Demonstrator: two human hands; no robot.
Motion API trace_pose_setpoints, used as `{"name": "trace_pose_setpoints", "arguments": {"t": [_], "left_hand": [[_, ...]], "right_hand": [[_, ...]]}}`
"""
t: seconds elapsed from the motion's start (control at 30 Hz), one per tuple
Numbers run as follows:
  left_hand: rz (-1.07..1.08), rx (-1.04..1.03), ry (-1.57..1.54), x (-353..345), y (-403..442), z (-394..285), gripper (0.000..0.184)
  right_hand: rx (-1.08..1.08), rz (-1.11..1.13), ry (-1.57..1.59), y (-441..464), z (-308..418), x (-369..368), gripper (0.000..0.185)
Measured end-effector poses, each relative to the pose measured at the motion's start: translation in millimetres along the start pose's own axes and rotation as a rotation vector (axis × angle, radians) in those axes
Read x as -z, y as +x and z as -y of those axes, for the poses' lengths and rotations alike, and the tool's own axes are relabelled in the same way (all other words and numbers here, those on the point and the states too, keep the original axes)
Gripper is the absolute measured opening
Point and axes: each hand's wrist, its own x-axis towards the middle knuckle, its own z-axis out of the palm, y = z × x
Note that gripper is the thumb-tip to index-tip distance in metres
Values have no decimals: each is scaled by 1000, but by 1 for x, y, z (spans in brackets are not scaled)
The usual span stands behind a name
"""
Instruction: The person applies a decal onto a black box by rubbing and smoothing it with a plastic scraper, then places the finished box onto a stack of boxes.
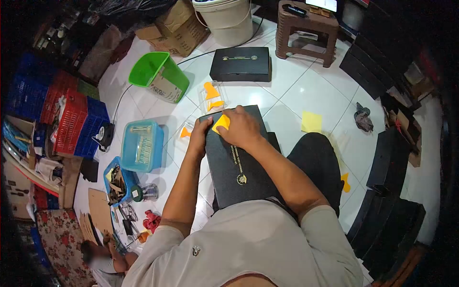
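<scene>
A black box (222, 165) with gold lettering and a round gold emblem lies across my lap. My left hand (200, 136) grips its left edge near the far corner, thumb on top and the other fingers hidden down the side. On the lid's far end, my right hand (243, 126) pinches a flat yellow scraper (221, 124) against the surface; the fingers cover part of it. Just beyond the box, a clear plastic tray (221, 98) holds orange scraper-like pieces (210, 90). Another orange piece (185, 132) lies left of my left hand.
A second black box (240, 64) sits ahead on the tiles. Leftward stand a green bin (174, 79), a blue tub (126, 148) and crates (69, 122). Yellow paper (311, 122) lies right, near stacked black boxes (389, 222). Another person (103, 258) sits at lower left.
</scene>
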Motion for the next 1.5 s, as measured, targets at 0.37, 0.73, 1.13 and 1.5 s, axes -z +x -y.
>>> {"name": "trace_pose_setpoints", "arguments": {"t": [0.37, 0.73, 1.13, 1.5], "left_hand": [[12, 87, -218, -7, 1, 0, 52], [1, 40, -218, -10, 0, 0, 55], [-33, 47, -207, -4, 6, 2, 55], [42, 25, -218, -3, 8, 1, 54]], "right_hand": [[-18, -54, -12, -3, -10, 1, 54], [0, -17, -16, 0, 4, 0, 56], [2, 4, -3, 0, 2, 7, 55], [12, -27, 43, 0, 10, -4, 57]]}}
